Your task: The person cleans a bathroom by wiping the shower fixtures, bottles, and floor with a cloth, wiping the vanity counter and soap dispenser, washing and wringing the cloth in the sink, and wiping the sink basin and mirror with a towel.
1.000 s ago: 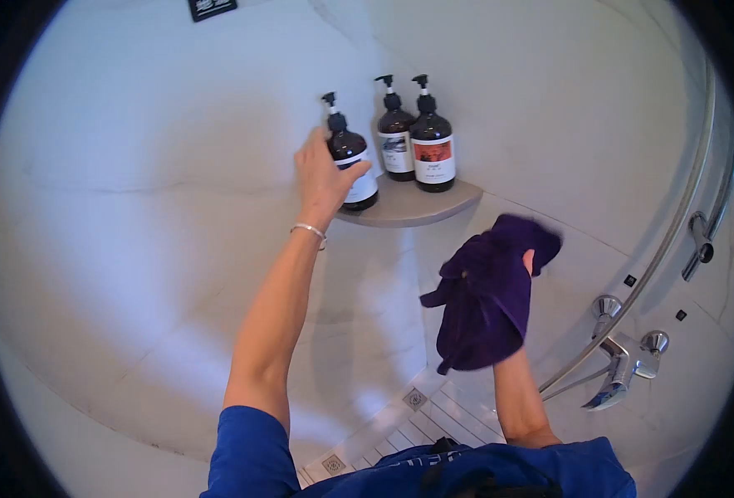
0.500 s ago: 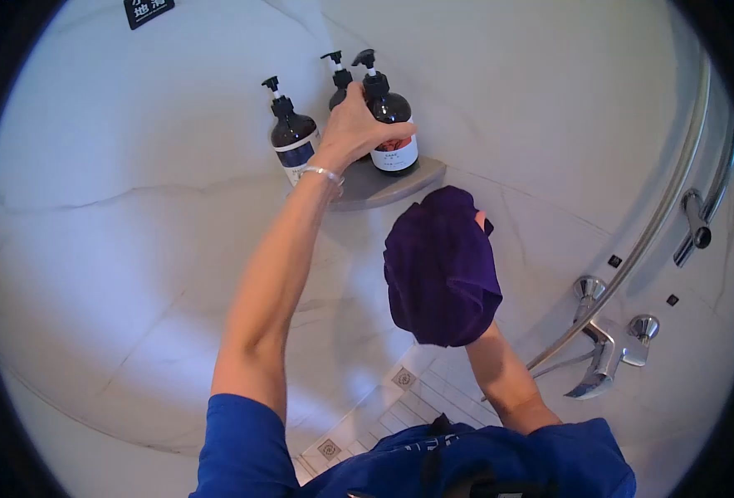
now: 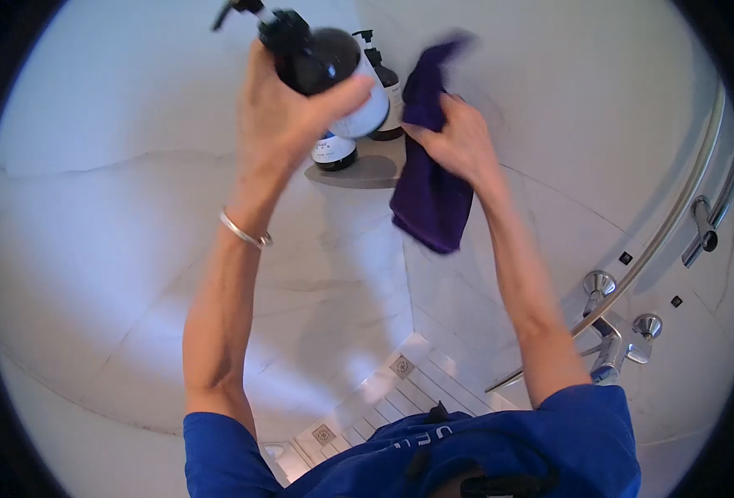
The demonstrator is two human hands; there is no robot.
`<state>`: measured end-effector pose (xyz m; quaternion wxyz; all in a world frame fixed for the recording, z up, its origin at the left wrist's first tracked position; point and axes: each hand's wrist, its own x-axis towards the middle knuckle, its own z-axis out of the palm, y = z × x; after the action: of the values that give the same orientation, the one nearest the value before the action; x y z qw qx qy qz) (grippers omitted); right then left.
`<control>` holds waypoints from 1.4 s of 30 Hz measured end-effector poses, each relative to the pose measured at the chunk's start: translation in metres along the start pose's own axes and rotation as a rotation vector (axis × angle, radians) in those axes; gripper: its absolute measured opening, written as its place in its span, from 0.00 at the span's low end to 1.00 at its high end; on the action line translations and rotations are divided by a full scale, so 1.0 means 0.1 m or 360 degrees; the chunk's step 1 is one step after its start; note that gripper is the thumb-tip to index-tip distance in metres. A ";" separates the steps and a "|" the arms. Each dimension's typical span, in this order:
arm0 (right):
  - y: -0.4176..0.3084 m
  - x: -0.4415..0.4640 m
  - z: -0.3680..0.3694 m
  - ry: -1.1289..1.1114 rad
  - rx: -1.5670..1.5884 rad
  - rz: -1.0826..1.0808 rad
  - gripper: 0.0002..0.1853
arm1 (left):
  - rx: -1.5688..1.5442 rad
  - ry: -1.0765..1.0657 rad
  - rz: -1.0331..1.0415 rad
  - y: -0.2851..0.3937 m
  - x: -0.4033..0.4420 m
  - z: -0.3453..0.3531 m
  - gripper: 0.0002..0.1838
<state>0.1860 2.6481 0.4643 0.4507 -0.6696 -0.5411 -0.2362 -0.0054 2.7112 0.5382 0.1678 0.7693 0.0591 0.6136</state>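
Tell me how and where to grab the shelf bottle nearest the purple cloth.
Grip the shelf bottle around its upright, rounded body, below the narrow pump, probably from the front once the left hand moves the lifted bottle aside; that bottle partly hides its left side, and the purple cloth is close on its right.

Shirt (image 3: pixel 587 432): blue; short sleeves (image 3: pixel 222 448). Lettering (image 3: pixel 442 432): white, on the chest, partly hidden by folds. Bracelet (image 3: pixel 245 230): silver-coloured, narrow, ring-shaped, fitted at the left wrist (image 3: pixel 259 199). Clip (image 3: pixel 493 487): black, at the shirt front, detail unclear.
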 end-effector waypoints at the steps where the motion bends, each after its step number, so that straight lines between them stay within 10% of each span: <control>1: 0.07 0.16 0.09 -0.0349 -0.0077 -0.0016 0.26 | 0.0071 0.0003 0.0019 -0.03 0.10 -0.03 0.31; 8: -0.06 -0.50 0.32 -0.0344 -0.0548 -0.0317 0.23 | 0.0085 -0.0336 -0.0274 -0.29 0.36 0.48 0.28; 10: 0.02 -0.94 0.28 -0.0186 0.0031 -0.0058 0.24 | -0.0004 -0.0500 -0.0292 -0.33 0.31 0.70 0.26; 13: 0.17 -1.53 0.30 -0.0468 0.2098 0.1247 0.25 | 0.0247 -0.0418 -0.0268 -0.64 0.21 1.13 0.30; 17: 0.06 -1.76 -0.02 -0.0230 0.2904 0.1391 0.23 | 0.0552 -0.0518 -0.0306 -0.66 -0.04 1.37 0.41; 20: -0.06 -1.79 -0.31 -0.0111 0.2703 0.1252 0.22 | 0.0940 -0.0033 0.0124 -0.74 0.00 1.43 0.44; 24: -0.11 -1.78 -0.55 -0.0007 0.2298 0.1104 0.21 | 0.0359 0.0380 -0.0833 -1.33 0.55 1.34 0.34; 27: -0.14 -1.71 -0.64 0.0014 0.2009 0.0994 0.20 | 0.0504 -0.0389 -0.0877 -1.44 0.62 1.25 0.33; 30: -0.15 -1.57 -0.68 0.0033 0.1742 0.0882 0.19 | 0.0536 -0.0244 -0.0306 -1.36 0.54 1.15 0.22; 42: 0.06 -1.22 0.20 0.0439 -0.0026 0.0181 0.10 | 0.0794 -0.0164 -0.0417 -0.82 0.26 0.85 0.26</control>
<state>0.1512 2.6024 0.3543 0.5280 -0.6640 -0.4332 -0.3045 0.0922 2.7798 0.5187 0.0540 0.8028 0.2984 0.5133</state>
